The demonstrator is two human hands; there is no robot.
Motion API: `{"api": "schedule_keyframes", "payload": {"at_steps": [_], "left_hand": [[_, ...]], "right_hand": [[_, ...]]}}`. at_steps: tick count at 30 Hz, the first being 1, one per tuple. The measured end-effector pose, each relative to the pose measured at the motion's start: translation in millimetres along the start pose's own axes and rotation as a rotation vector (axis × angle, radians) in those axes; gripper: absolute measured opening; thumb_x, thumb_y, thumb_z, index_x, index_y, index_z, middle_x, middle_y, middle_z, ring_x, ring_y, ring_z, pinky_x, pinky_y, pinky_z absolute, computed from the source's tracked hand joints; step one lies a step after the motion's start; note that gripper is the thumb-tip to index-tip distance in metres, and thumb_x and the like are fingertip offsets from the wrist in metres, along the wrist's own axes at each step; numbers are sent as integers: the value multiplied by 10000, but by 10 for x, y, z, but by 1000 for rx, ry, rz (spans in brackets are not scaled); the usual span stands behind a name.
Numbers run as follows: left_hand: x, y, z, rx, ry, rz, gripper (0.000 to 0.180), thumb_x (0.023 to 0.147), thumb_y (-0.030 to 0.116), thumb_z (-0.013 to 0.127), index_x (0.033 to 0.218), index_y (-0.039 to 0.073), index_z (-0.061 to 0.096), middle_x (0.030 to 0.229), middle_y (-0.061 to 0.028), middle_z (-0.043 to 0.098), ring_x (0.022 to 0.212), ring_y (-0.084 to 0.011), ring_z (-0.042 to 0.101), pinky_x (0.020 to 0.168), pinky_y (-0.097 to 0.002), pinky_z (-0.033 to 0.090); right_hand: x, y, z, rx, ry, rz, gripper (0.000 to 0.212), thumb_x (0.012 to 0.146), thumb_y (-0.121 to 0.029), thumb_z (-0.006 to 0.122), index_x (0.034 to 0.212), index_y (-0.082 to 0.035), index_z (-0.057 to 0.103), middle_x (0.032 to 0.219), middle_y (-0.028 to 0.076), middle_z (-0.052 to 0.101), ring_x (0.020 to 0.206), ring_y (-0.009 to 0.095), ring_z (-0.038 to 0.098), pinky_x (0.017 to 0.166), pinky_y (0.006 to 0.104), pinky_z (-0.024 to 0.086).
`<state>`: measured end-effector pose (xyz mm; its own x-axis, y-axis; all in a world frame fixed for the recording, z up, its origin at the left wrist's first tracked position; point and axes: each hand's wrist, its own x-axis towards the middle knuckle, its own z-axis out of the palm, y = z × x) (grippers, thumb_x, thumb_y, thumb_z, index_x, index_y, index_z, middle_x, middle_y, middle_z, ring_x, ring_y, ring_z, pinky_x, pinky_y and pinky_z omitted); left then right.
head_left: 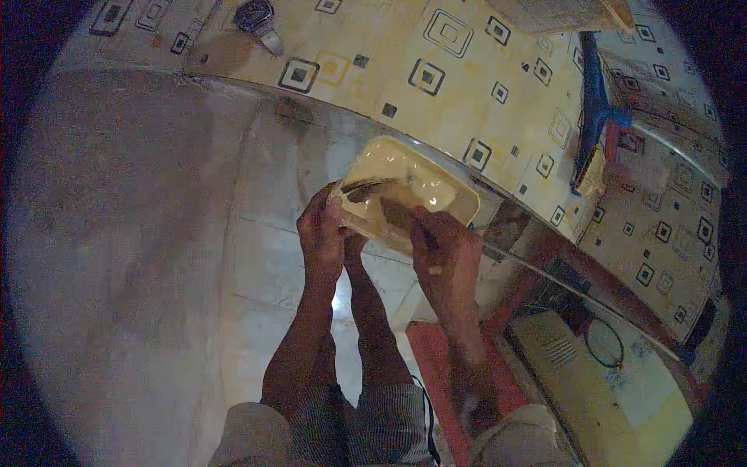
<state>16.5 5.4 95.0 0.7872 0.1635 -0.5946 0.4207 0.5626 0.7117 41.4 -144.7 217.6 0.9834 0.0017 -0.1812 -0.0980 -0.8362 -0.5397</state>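
Note:
A shallow yellow plastic tub (447,171) with rounded corners is held out in front of me, beside the edge of the patterned surface. My left hand (319,233) grips its left end, the fingers closed on the rim. Inside the tub, near that end, a dark curved streak (372,187) shows; whether it is a thing or a mark is unclear. Over the tub's near right side is my right hand (447,253), its fingers bent and pressed together. A brownish shape (397,214) extends from them into the tub, too dim to name.
The surface ahead has a pale yellow covering with square patterns (447,35). On it lie a wristwatch (255,17) and, to the right, a long blue object (593,101). A red bench-like piece (432,354) and a yellowish boxy object (599,389) stand at lower right.

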Motion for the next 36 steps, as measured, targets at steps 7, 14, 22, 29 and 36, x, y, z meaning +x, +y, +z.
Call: {"api": "schedule_keyframes", "payload": {"at_steps": [7, 14, 22, 29, 36], "left_hand": [[31, -22, 3, -22, -78, 66, 412, 902, 289, 587, 1171, -21, 548, 1093, -97, 604, 986, -193, 587, 854, -331, 502], [-11, 9, 145, -60, -44, 46, 482, 856, 320, 644, 1144, -42, 510, 1110, -163, 586, 1026, -299, 585, 913, -425, 487], [-13, 51, 174, -146, -29, 23, 446, 878, 303, 611, 1163, -33, 544, 1065, -107, 601, 957, -194, 603, 805, -316, 541], [-14, 42, 186, -104, 18, 0, 444, 877, 274, 616, 1186, -31, 527, 1096, -117, 590, 975, -205, 601, 845, -346, 527], [-30, 46, 231, -175, -51, 61, 411, 896, 231, 597, 1199, -34, 513, 1104, -126, 592, 989, -209, 597, 856, -349, 507]], "right_hand": [[-25, 208, -277, -172, 97, 46, 155, 786, -20, 646, 937, 10, 668, 758, 146, 623, 644, 259, 620, 590, 330, 486], [96, 211, 39, 103, 177, 174, 148, 794, -27, 645, 934, 19, 662, 856, 168, 666, 740, 240, 666, 634, 312, 511], [-38, 176, -259, -136, 111, 103, 120, 803, -65, 647, 904, -2, 655, 816, 143, 669, 688, 249, 659, 624, 320, 506], [188, 101, -266, -58, 217, 54, 120, 805, -59, 650, 904, 8, 653, 788, 145, 664, 681, 222, 660, 622, 324, 507], [103, -45, -298, -91, 15, 111, 118, 788, -32, 655, 895, 18, 654, 781, 162, 663, 695, 254, 668, 621, 347, 520]]}}
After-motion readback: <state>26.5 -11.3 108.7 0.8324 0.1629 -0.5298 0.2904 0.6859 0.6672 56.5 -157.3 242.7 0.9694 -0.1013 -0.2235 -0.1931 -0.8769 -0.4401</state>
